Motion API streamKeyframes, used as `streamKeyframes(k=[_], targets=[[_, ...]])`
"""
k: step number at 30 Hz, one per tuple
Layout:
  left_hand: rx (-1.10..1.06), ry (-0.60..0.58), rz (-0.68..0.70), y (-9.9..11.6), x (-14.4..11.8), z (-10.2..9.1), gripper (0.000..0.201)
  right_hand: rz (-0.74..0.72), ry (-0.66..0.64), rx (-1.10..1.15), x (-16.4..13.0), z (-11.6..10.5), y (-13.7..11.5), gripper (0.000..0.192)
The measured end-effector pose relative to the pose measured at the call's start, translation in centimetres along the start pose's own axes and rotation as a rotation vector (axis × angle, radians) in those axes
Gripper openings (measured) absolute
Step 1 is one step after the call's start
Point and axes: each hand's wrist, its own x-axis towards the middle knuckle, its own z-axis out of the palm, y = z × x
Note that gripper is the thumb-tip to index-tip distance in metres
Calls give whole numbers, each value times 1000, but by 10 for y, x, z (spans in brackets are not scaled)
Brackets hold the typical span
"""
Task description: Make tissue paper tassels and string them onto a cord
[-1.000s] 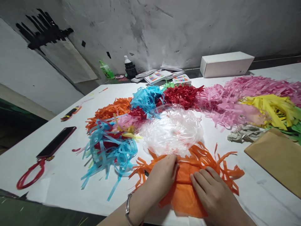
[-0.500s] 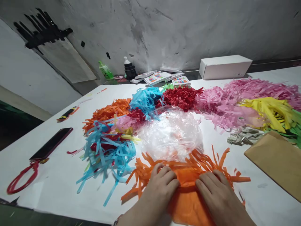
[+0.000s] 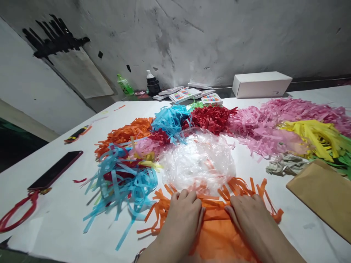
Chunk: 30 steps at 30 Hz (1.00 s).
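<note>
Both hands, left hand [image 3: 183, 216] and right hand [image 3: 250, 223], pressed flat on orange fringed tissue [image 3: 216, 233], grasping nothing, rolling step; next: even inward roll

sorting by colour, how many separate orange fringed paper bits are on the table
2. One orange fringed sheet lies under both hands at the near edge; one orange pile sits further back on the left. More may be buried under other colours.
</note>
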Motion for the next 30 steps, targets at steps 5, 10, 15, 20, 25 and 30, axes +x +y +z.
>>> streamKeyframes(k=[5, 10, 15, 20, 25, 30], targets=[[3, -42, -22, 0, 3, -5, 24, 26, -156, 55, 1, -2, 7, 29], [6, -21, -43, -2, 4, 1, 17, 96, -211, 57, -2, -2, 8, 26], [-3, 74, -30, -3, 3, 11, 14, 77, 4, 111, -3, -8, -2, 23], [-57, 185, -3, -6, -1, 12, 14, -203, 105, 226, -1, -8, -15, 39], [-144, 444, 189, -8, -8, 20, 16, -156, 137, 277, -5, -5, -18, 43], [-104, 600, 394, -4, -5, 39, 11, -162, 157, 306, -2, -10, -24, 42]])
